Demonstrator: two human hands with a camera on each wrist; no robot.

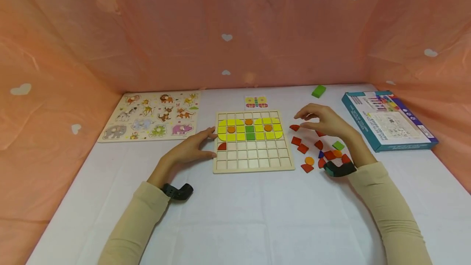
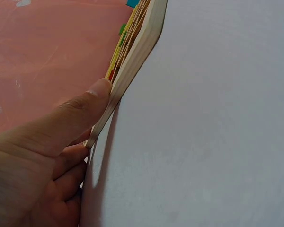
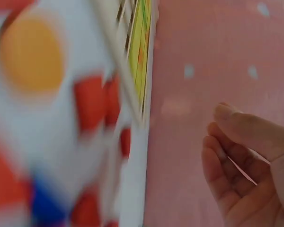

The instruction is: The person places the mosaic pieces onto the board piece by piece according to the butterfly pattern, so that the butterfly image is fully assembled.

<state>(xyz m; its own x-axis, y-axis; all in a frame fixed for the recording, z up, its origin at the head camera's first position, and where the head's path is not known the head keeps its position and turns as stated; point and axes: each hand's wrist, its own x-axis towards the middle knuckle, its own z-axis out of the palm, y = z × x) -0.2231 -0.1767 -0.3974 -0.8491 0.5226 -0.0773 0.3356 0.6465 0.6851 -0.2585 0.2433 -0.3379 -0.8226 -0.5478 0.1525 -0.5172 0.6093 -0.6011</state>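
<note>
A wooden grid board [image 1: 254, 162] lies mid-table, filled in its upper rows with yellow, orange and green pieces. One red quarter-circle piece [image 1: 222, 146] sits at its left side below the yellow ones. My left hand [image 1: 193, 147] rests against the board's left edge, thumb and fingers apart; the left wrist view shows the thumb touching the board's side [image 2: 128, 71]. My right hand [image 1: 320, 120] hovers right of the board, over the table, with loosely bent fingers and nothing visible between them. Close to its fingertips lies a red quarter-circle [image 1: 294, 127].
Loose red, orange, blue and green pieces [image 1: 303, 148] are scattered right of the board. A pattern card [image 1: 256, 102] lies behind it. An animal puzzle [image 1: 151, 117] is at left, a blue box [image 1: 390, 120] at right, a green block [image 1: 318, 90] at the back.
</note>
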